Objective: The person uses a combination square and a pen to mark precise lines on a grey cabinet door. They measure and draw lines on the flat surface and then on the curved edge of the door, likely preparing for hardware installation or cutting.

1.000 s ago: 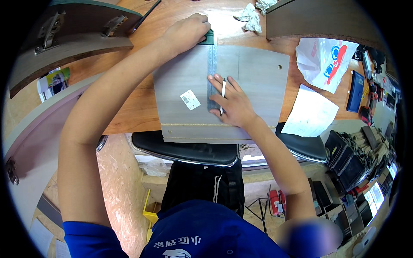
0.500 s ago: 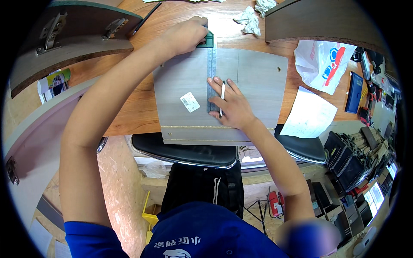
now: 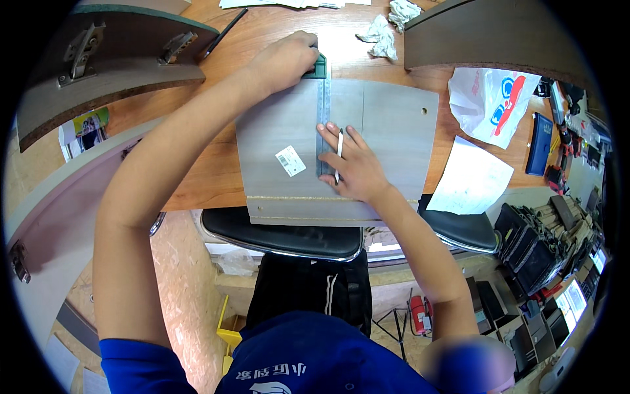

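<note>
A grey board point(image 3: 394, 144) with a white label point(image 3: 290, 161) lies on the wooden table, its near end reaching past the table edge. Across it lies a try square, its clear-marked metal blade point(image 3: 323, 105) pointing toward me and its green handle point(image 3: 317, 67) against the board's far edge. My left hand point(image 3: 285, 62) is closed on that handle; its fingertips are partly hidden. On the near part of the blade rests my right hand point(image 3: 354, 164), fingers pressing blade and board. A slim white pen point(image 3: 340, 148) is tucked between its fingers.
Dark panels stand at the far left point(image 3: 125, 59) and far right point(image 3: 499, 39), the left one with metal hinges. Crumpled tissue point(image 3: 379, 39), a black pen point(image 3: 226, 31), a plastic bag point(image 3: 489, 105) and a paper sheet point(image 3: 469, 177) lie around. Black stools point(image 3: 282, 230) stand below the edge.
The whole scene sits slightly lower in the picture. Both hands, the try square and the board keep nearly the same places relative to one another.
</note>
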`<state>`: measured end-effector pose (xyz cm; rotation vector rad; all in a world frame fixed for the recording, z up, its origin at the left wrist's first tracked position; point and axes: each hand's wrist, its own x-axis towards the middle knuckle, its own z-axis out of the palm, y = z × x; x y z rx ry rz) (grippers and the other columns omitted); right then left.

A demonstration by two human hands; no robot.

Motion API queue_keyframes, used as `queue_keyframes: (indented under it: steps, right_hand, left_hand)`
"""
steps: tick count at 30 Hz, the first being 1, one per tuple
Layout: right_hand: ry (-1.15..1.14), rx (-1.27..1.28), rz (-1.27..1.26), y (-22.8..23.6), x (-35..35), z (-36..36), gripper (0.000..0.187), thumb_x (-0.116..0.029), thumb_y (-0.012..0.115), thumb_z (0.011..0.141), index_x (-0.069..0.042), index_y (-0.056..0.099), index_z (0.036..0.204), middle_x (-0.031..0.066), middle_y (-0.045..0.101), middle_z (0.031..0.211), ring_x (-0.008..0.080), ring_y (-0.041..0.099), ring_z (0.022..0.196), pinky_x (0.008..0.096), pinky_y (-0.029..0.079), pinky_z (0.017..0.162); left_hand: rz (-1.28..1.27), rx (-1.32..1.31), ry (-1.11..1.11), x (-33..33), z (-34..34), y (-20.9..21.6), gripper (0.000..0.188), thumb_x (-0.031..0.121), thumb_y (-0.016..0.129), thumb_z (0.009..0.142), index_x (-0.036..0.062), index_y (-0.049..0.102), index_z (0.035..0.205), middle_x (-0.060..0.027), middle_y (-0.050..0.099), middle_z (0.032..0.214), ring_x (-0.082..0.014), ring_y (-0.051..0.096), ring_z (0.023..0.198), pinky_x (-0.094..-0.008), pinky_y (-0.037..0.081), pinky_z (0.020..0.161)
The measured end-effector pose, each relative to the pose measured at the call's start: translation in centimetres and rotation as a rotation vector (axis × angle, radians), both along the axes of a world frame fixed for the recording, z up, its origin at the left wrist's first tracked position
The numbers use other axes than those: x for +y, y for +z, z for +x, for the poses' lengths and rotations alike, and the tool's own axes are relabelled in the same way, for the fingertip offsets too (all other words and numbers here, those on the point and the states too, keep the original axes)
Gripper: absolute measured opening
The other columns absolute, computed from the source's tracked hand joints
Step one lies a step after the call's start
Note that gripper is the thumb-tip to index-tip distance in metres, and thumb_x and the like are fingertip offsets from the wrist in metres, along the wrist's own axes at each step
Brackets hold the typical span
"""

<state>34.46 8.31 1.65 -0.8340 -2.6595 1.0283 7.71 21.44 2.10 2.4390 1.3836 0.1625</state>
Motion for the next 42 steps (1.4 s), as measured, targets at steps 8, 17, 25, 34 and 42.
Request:
queue_keyframes:
  steps: [8, 17, 25, 34, 42]
  right_hand:
    - [-0.014, -0.01, -0.014, 0.2, 0.0, -0.1, 0.036, -0.027, 0.084, 0.078, -0.01, 0.066, 0.105, 0.0115, 0.036, 0.168, 0.0299, 0.036, 0.152, 0.0521, 0.031, 0.124]
    - [-0.027, -0.022, -0.032, 0.3, 0.0, -0.2, 0.036, -0.025, 0.085, 0.077, -0.011, 0.068, 0.106, 0.01, 0.036, 0.168, 0.0278, 0.036, 0.153, 0.0512, 0.031, 0.124]
    - [-0.023, -0.021, -0.031, 0.5, 0.0, -0.4, 0.037, -0.025, 0.084, 0.077, -0.011, 0.068, 0.107, 0.0104, 0.037, 0.167, 0.0282, 0.037, 0.152, 0.0518, 0.031, 0.124]
    - [-0.017, -0.004, -0.03, 0.5, 0.2, -0.1, 0.036, -0.025, 0.083, 0.079, -0.011, 0.065, 0.107, 0.0125, 0.037, 0.167, 0.0304, 0.037, 0.152, 0.0528, 0.031, 0.125]
    - [-0.004, 0.019, -0.048, 0.0, 0.1, 0.2, 0.034, -0.027, 0.08, 0.081, -0.013, 0.068, 0.11, 0.0124, 0.034, 0.169, 0.0303, 0.034, 0.155, 0.0553, 0.031, 0.123]
  left_hand:
    - [-0.015, 0.0, -0.008, 0.1, -0.1, 0.1, 0.014, 0.011, 0.071, 0.09, -0.0033, 0.071, 0.093, -0.0183, 0.067, 0.116, -0.0375, 0.064, 0.112, -0.0457, 0.054, 0.096]
    - [0.093, -0.015, -0.042, -0.1, -0.2, -0.2, 0.014, 0.007, 0.063, 0.088, -0.0013, 0.074, 0.093, -0.0168, 0.067, 0.11, -0.0333, 0.064, 0.112, -0.0435, 0.056, 0.096]
    - [0.115, -0.038, -0.041, -0.2, -0.8, -0.7, 0.013, 0.01, 0.069, 0.086, 0.0, 0.074, 0.094, -0.0156, 0.067, 0.113, -0.0333, 0.063, 0.116, -0.0427, 0.055, 0.099]
    - [-0.05, -0.073, -0.081, 0.6, -1.0, 0.4, 0.014, 0.01, 0.074, 0.088, -0.0029, 0.072, 0.093, -0.0195, 0.066, 0.116, -0.0379, 0.062, 0.113, -0.0447, 0.05, 0.099]
    - [-0.01, -0.052, -0.016, 0.1, -0.3, 0.4, 0.013, 0.008, 0.073, 0.084, -0.0033, 0.069, 0.089, -0.0173, 0.065, 0.117, -0.0353, 0.059, 0.116, -0.0441, 0.048, 0.101]
